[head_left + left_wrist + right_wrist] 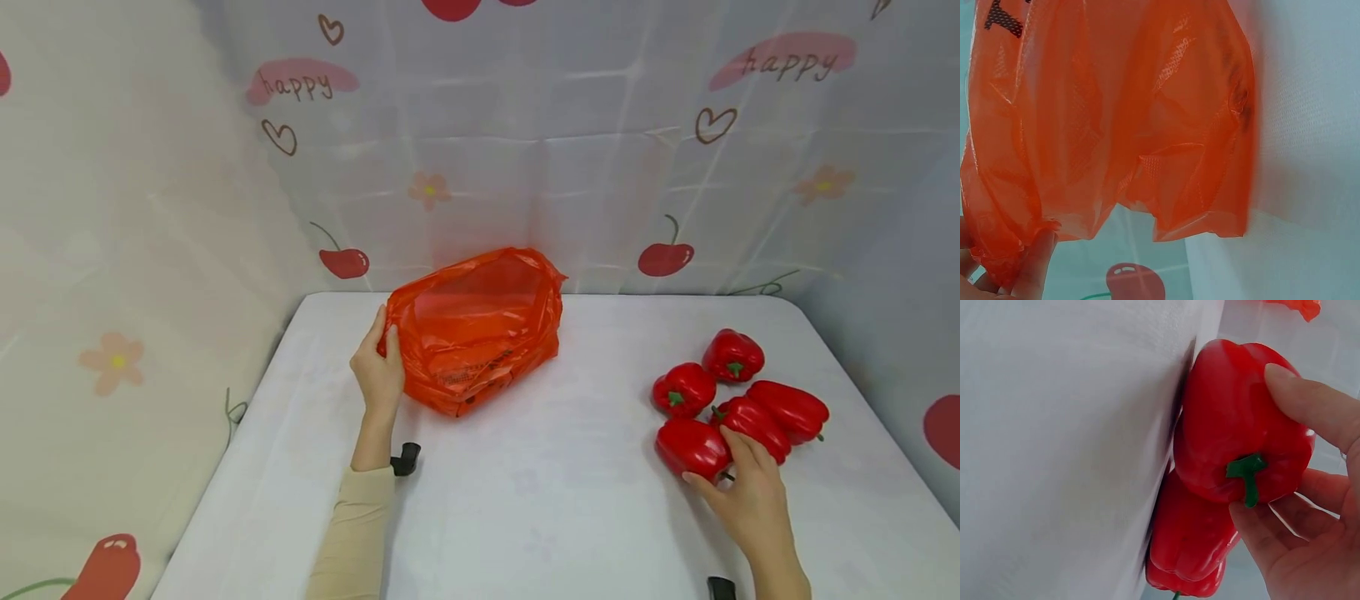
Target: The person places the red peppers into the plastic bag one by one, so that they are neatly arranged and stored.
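An orange plastic bag (480,329) stands with its mouth spread at the back of the white table. My left hand (378,371) pinches the bag's left edge between thumb and fingers; the left wrist view shows the film (1104,112) bunched in that grip. On the right side lies a group of red bell peppers. My right hand (750,492) holds the nearest bell pepper (692,448), thumb on one side and fingers on the other. In the right wrist view this pepper (1235,412) shows its green stem towards the palm, close against the tabletop.
Beside the held pepper lie several more: one at the left (684,390), one at the back (733,356), and two at the right, including the outermost pepper (789,410). A patterned curtain (525,167) hangs behind the white table (555,500) and at both sides.
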Available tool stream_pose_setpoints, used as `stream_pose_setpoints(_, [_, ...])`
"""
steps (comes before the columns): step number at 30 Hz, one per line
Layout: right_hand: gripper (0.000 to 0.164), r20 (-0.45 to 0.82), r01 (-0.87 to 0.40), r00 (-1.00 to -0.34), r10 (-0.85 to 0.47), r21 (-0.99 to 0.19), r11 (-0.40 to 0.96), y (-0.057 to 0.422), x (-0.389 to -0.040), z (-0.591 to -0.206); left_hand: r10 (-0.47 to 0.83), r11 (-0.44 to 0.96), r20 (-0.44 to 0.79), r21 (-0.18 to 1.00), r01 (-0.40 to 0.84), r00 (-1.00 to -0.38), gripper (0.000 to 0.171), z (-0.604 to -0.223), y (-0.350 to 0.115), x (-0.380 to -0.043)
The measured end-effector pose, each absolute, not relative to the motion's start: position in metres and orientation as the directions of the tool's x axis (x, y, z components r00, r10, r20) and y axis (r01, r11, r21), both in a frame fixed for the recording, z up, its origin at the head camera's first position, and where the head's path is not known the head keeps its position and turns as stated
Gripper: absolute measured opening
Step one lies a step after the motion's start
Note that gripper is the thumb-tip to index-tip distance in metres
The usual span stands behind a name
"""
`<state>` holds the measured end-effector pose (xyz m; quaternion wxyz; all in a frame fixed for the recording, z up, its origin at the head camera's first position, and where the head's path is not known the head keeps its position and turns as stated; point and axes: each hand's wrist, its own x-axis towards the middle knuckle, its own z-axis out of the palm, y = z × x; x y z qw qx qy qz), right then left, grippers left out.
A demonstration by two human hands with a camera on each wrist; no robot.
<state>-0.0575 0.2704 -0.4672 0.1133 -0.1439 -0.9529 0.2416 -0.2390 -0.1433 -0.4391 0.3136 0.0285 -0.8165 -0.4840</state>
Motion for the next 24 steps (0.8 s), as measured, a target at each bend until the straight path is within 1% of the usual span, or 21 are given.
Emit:
stream_pose_setpoints(4, [0.092, 0.176, 0.206, -0.927, 0.332, -0.502, 0.840, 0.269, -0.059, -0.462, -0.350, 0.533, 0.490, 0.805, 0.261, -0.798, 0.038, -0.439, -0.143, -0.240])
stream_pose_setpoints(7, [0.091, 0.240, 0.156, -0.917, 0.318, -0.520, 0.840, 0.267, -0.066, -0.453, -0.352, 0.533, 0.493, 0.804, 0.262, -0.796, 0.037, -0.439, -0.144, -0.240])
stream_pose_setpoints(10, [0.088, 0.327, 0.077, -0.898, 0.294, -0.541, 0.838, 0.261, -0.078, -0.441, -0.355, 0.535, 0.487, 0.806, 0.254, -0.798, 0.037, -0.438, -0.145, -0.241])
stream_pose_setpoints(16, [0.082, 0.469, -0.081, -0.855, 0.221, -0.541, 0.837, 0.243, -0.111, -0.417, -0.355, 0.531, 0.495, 0.805, 0.265, -0.793, 0.037, -0.438, -0.146, -0.240])
stream_pose_setpoints(24, [0.077, 0.543, -0.211, -0.826, 0.151, -0.546, 0.811, 0.208, -0.163, -0.395, -0.343, 0.534, 0.515, 0.795, 0.289, -0.786, 0.037, -0.439, -0.145, -0.239])
